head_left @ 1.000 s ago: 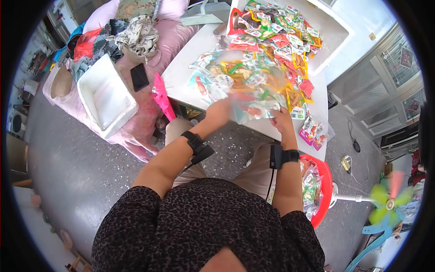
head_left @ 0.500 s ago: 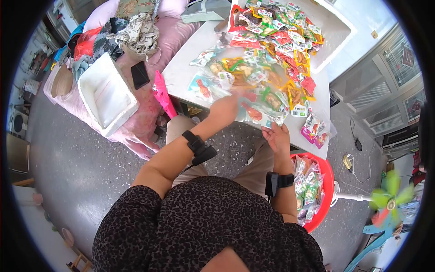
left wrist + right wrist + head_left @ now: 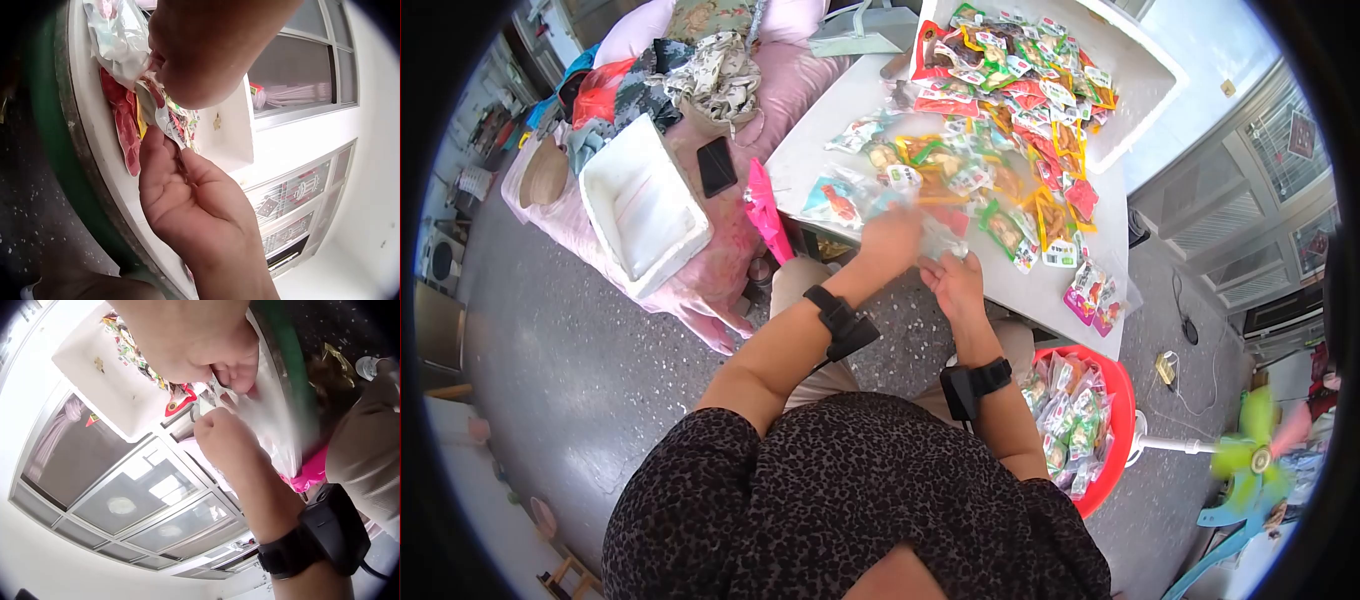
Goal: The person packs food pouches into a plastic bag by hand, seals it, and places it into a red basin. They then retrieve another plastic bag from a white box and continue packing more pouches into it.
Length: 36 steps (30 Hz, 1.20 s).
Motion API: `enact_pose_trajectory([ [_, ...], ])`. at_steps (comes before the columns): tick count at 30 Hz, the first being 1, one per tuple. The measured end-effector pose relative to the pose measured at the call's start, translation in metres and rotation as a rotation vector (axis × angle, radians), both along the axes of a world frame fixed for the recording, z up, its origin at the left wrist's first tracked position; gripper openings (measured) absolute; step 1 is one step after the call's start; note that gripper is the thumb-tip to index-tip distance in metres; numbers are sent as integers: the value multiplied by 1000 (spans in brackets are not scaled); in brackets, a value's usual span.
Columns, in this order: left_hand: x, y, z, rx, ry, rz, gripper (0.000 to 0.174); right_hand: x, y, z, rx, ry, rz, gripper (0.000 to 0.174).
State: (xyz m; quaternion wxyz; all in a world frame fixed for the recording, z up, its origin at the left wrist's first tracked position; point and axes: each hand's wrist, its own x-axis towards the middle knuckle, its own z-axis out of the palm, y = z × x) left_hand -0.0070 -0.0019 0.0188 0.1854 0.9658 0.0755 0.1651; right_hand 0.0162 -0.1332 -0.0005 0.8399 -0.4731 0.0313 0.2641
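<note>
My left hand (image 3: pixel 890 243), blurred, grips a whitish clear bag (image 3: pixel 119 47) at the table's front edge; in the left wrist view it comes in from the top. Close beside it, my right hand (image 3: pixel 955 285) is palm up, its thumb and fingers pinching a small pouch with a white label (image 3: pixel 167 122). Both hands nearly meet at the crumpled plastic (image 3: pixel 943 240). Clear bags with a red picture (image 3: pixel 837 203) lie left of the hands, and a green-edged pouch (image 3: pixel 1006 232) lies to the right. The contents of the held plastic cannot be made out.
Colourful pouches (image 3: pixel 1040 90) spill from a white foam box (image 3: pixel 1145 110) onto the table (image 3: pixel 800 165). A red basin (image 3: pixel 1118 430) of packs stands low right, near a fan (image 3: pixel 1260 460). At left are an empty foam box (image 3: pixel 645 225), a phone (image 3: pixel 716 167) and a pink item (image 3: pixel 766 215).
My right hand has moved left, close to my left hand. The bag with the red picture that was stretched between the hands is now bunched or out of sight there.
</note>
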Motion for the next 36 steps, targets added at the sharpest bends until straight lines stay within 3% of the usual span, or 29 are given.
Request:
enact_pose_trajectory([
  [4,-5,13,10,-59,108,77,18,8,-4,3,-164,-2,198,23],
  [7,-10,14,2,-109,-24,-50,17,16,-5,0,-174,-8,203,23],
  [10,-10,14,-4,-69,8,-51,17,15,12,0,-30,-9,125,25],
  [13,-13,13,5,32,73,-50,15,15,31,-1,0,13,223,28],
  [16,-12,18,-1,25,-27,-66,15,13,40,3,59,67,246,28],
  [19,-17,19,0,23,22,-100,18,26,36,-5,10,166,450,27],
  [22,-29,19,4,68,-16,-134,22,30,32,-5,-186,83,587,26],
  [25,-33,18,-6,-43,-78,-93,20,30,41,-17,-84,100,423,23],
  [31,-30,22,-7,8,-165,-62,13,37,68,-30,-9,130,220,16],
  [36,-30,30,-2,0,-183,-69,13,46,71,-18,19,141,232,14],
])
